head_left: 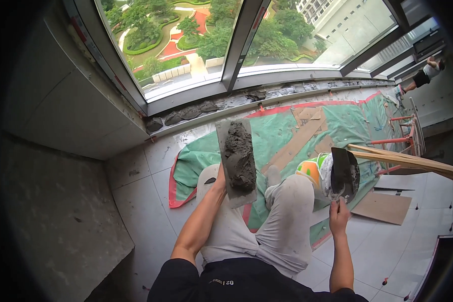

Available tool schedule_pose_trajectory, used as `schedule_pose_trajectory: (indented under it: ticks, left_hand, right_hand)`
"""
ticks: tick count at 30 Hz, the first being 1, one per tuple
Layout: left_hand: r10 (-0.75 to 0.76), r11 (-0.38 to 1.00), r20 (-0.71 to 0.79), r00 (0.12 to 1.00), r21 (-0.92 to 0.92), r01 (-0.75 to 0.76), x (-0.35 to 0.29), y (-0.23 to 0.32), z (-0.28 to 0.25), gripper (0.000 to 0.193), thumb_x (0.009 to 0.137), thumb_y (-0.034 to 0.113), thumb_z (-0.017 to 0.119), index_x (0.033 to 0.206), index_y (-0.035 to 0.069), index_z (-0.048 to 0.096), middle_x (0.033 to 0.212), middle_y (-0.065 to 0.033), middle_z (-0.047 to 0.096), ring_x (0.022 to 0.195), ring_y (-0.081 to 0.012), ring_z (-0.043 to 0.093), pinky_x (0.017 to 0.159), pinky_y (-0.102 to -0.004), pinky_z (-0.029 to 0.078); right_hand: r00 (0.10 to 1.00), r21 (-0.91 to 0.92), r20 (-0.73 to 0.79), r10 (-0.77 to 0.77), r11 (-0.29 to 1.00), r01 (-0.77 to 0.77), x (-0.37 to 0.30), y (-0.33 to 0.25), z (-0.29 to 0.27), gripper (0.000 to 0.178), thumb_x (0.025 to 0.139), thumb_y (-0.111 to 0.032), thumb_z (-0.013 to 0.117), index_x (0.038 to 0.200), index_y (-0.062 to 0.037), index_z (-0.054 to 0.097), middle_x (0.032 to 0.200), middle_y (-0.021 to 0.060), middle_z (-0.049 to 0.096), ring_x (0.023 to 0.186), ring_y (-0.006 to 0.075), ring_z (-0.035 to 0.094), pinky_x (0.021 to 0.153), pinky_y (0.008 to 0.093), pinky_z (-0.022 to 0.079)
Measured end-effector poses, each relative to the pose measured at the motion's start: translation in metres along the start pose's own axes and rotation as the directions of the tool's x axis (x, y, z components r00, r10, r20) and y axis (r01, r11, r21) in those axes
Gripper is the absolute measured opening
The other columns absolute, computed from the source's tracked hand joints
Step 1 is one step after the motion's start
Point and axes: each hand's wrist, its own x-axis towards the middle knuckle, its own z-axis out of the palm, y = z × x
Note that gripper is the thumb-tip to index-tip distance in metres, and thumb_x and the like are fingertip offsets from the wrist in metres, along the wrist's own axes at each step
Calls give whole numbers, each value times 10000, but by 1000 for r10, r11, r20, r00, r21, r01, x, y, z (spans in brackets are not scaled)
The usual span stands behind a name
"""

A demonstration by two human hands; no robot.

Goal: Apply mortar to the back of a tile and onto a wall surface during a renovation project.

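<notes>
My left hand (220,183) holds up a flat grey mortar board (240,200) in front of my left knee; its fingers are mostly hidden beneath the board. A long heap of dark wet mortar (239,156) lies along it. On the other side, my right hand (339,214) is closed round the handle of a trowel (341,168). The trowel's dark, broad blade is over a white, orange and green bucket (309,170) beside my right knee, partly covering its opening. Whether the blade touches what is in the bucket, I cannot tell.
Under the window frame (186,99) runs a ledge channel with lumps of mortar (191,111). A green sheet with red edging (206,151) covers floor tiles; cardboard (299,138) lies on it. Wooden strips (412,161) and an orange metal frame (402,140) stand right. Another person (423,76) is far right.
</notes>
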Motion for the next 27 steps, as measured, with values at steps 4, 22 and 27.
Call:
schedule_pose_trajectory:
  ticks: [4, 22, 27]
  left_hand:
    - [50, 997, -13, 999, 54, -49, 2, 20, 6, 384, 1190, 251, 579, 1486, 16, 649, 1325, -114, 759, 1135, -229, 776, 977, -420, 679]
    - [312, 844, 30, 950, 451, -292, 80, 130, 52, 350, 1116, 172, 645, 1382, -46, 705, 1285, -57, 769, 1147, -118, 662, 1024, -327, 567]
    - [159, 973, -164, 974, 195, -126, 51, 63, -6, 454, 1185, 228, 588, 1589, 20, 594, 1487, -104, 705, 1304, -203, 713, 1119, -414, 601]
  right_hand:
    - [827, 116, 37, -562, 824, 555, 94, -115, 3, 369, 995, -104, 792, 1327, 49, 740, 821, 108, 596, 638, 267, 561, 625, 399, 476]
    - [234, -63, -51, -971, 237, 969, 300, -188, 151, 294, 894, -215, 875, 1000, 19, 735, 941, 180, 712, 786, 403, 721, 615, 475, 537]
    - [350, 35, -113, -930, 349, 937, 364, -158, 186, 412, 825, -210, 913, 1071, 76, 748, 975, 178, 761, 775, 387, 749, 663, 479, 583]
